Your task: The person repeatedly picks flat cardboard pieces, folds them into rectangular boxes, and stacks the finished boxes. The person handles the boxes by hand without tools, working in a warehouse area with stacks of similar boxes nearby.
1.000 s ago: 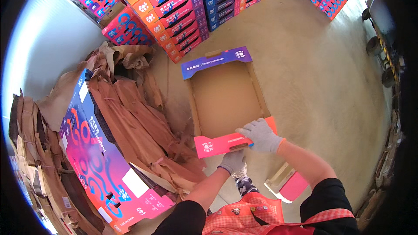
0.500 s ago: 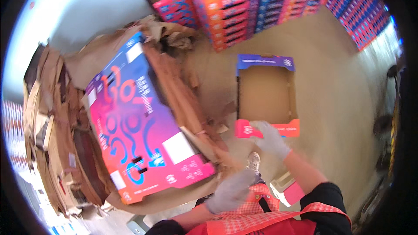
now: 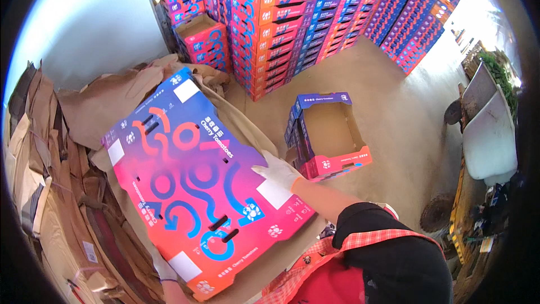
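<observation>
Warehouse floor of pale concrete spreads out beyond our hands, with a pale wall (image 3: 84, 17) far off to the left. Tall stacks (image 3: 315, 17) of finished cartons in pink, orange and blue rise well ahead of us.

We hold a large flat carton blank (image 3: 197, 180), printed pink and blue with looping shapes, tilted between our two hands. Our right hand (image 3: 278, 171), in a white glove, lies flat on the blank's right edge with fingers spread. Our left hand (image 3: 164, 270), also gloved, is mostly hidden beneath the blank's lower left corner; only some fingers show, gripping that edge from below. We cannot tell more of its grip.

Under and to the left of our hands lies a heap of brown card sheets (image 3: 84, 202), some flat, some crumpled. The blank rests just above this heap.

Just past our right hand, touching nothing we hold, sits an open box (image 3: 329, 132) already folded into shape. Its brown inside is empty, with a blue end flap at the far side and a pink one nearest us.

Well off to the right stands a pale tub (image 3: 489, 129) beside some green plants (image 3: 500, 73).

We judge the work as follows: one box is folded and set down, many more are stacked and done. The blank in our hands is still fully flat, with no wall raised and no flap tucked, so its folding is all left to do.
</observation>
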A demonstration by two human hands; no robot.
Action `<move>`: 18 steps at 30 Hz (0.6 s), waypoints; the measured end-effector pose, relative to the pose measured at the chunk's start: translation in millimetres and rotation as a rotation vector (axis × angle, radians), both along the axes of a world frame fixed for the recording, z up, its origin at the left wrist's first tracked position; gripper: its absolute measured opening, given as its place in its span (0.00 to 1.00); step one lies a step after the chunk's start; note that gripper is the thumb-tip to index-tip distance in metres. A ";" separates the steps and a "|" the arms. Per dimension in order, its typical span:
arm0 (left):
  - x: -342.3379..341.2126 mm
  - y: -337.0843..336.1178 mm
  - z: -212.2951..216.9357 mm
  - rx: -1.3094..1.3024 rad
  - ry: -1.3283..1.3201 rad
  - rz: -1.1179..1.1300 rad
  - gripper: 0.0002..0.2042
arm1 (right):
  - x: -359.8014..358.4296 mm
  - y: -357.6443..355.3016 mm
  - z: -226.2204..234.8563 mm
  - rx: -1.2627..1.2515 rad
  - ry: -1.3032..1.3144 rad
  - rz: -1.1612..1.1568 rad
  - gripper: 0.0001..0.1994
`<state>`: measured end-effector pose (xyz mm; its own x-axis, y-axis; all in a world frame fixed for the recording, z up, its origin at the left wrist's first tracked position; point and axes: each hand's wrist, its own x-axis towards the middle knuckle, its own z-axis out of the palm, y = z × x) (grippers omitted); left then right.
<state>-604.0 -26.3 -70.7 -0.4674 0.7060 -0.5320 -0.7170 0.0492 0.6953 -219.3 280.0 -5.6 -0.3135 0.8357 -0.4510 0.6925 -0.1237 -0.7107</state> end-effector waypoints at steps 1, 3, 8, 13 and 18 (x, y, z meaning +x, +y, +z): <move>-1.2 -1.9 -4.6 -0.021 0.025 -0.068 0.29 | 6.3 -3.2 2.8 -0.088 0.010 -0.043 0.34; 0.2 -3.4 -11.2 -0.048 0.105 -0.082 0.30 | 16.8 -8.8 6.9 -0.071 0.142 0.000 0.32; 1.7 -7.4 -15.8 -0.301 0.744 0.157 0.20 | 15.2 -9.0 -0.1 -0.090 -0.016 -0.024 0.30; -9.4 -5.6 -16.2 -0.539 0.815 0.015 0.19 | 15.9 -12.3 -17.3 -0.218 0.211 -0.245 0.30; -19.6 8.8 -30.0 -0.259 0.072 0.216 0.22 | 31.7 -6.7 -49.8 -0.206 0.286 -0.275 0.26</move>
<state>-623.7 -17.5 -100.6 -0.6338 0.4326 -0.6412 -0.6801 0.0833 0.7284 -187.6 273.3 -55.3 -0.2286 0.8074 -0.5440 0.3931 -0.4347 -0.8103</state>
